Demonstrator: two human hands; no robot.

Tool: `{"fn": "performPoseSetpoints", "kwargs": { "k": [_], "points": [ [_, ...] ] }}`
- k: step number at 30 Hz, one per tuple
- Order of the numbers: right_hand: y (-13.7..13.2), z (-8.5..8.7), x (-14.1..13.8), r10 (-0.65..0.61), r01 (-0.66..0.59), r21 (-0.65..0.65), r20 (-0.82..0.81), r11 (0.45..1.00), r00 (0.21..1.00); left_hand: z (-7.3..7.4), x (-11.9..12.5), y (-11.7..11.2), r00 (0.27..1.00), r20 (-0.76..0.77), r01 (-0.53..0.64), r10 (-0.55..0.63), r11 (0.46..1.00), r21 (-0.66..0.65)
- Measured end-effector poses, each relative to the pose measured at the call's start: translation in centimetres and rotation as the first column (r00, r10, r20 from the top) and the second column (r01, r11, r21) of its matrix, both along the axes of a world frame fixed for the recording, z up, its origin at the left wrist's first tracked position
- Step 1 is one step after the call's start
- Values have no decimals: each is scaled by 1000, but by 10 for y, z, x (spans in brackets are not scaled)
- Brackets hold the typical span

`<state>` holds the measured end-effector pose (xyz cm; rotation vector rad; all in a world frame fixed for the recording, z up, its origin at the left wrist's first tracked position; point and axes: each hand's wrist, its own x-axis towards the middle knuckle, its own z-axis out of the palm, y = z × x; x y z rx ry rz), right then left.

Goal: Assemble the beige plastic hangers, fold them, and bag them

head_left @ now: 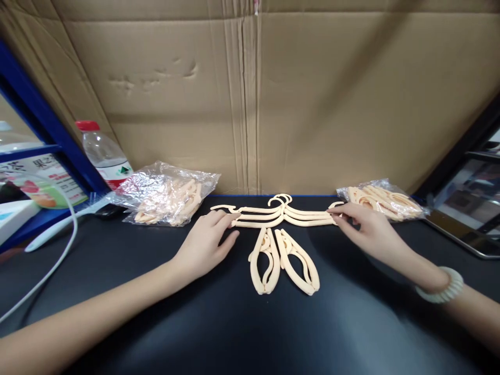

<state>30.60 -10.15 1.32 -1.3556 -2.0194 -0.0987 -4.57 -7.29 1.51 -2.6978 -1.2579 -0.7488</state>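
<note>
Several cream plastic folding hangers lie unfolded and stacked on the dark table, hooks pointing away from me. At their left ends, my left hand rests its fingertips on the arms, thumb apart. My right hand closes thumb and index finger around the right end of the hangers. Its other fingers are partly hidden. Two folded hangers lie nearer to me, a left folded hanger and a right folded hanger, apart from both hands. A pale bead bracelet circles my right wrist.
A clear bag of folded hangers lies at the back left, and another bag at the back right. Behind stands a cardboard wall. A red-capped bottle, white cable and blue frame are left.
</note>
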Motion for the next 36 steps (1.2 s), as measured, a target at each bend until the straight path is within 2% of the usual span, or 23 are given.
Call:
{"fn": "performPoseSetpoints", "kwargs": {
  "k": [3, 6, 14, 36],
  "points": [
    [15, -8, 20, -51, 51, -56, -5, 997, 999, -7, -5, 11, 998, -27, -53, 52, 997, -48],
    [21, -15, 25, -22, 22, -79, 2, 997, 1000, -11, -6, 10, 996, -78, -43, 39, 998, -49],
    [18, -22, 16, 74, -69, -104, 52, 992, 996, -11, -4, 7, 982, -184, -54, 46, 998, -40],
    [18, -28, 12, 130, -118, -117, 104, 986, 986, -12, -4, 6, 988, -157, 7, -13, 999, -37]
  ]
}}
